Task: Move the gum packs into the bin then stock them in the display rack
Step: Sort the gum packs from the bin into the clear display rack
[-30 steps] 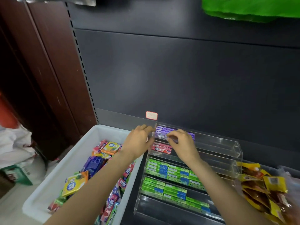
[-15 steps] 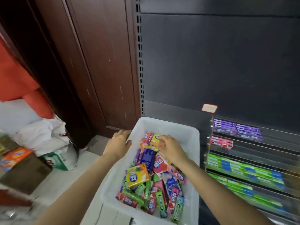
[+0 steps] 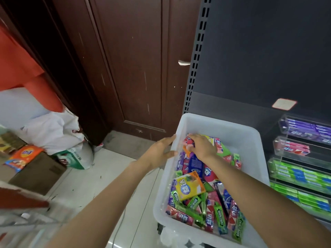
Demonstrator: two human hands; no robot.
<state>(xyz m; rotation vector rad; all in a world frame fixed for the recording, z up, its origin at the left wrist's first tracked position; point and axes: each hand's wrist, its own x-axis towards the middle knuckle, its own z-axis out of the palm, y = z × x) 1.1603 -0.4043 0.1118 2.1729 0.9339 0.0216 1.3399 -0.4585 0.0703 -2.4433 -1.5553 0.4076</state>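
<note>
Item: mixed gum packs (image 3: 189, 188), in white plastic bin (image 3: 220, 126). We've swung from clear acrylic rack (image 3: 300, 169) w/ purple row filled. Right hand (image 3: 202, 145) digging, grip unclear; left hand (image 3: 159, 151) flat on rim, fingers apart. Next pick underway.

colourful gum packs (image 3: 200, 197) heaped in white bin (image 3: 231, 128)

Both forearms are bare from the lower edge of the view up to the wrists; no sleeve, cuff or glove shows on either. The left hand (image 3: 158, 152) carries no ring, watch or band that can be seen, and its wrist is plain. The right hand (image 3: 202, 146) is likewise unadorned, its wrist without strap or bracelet. Nails are too small and blurred to tell.
</note>
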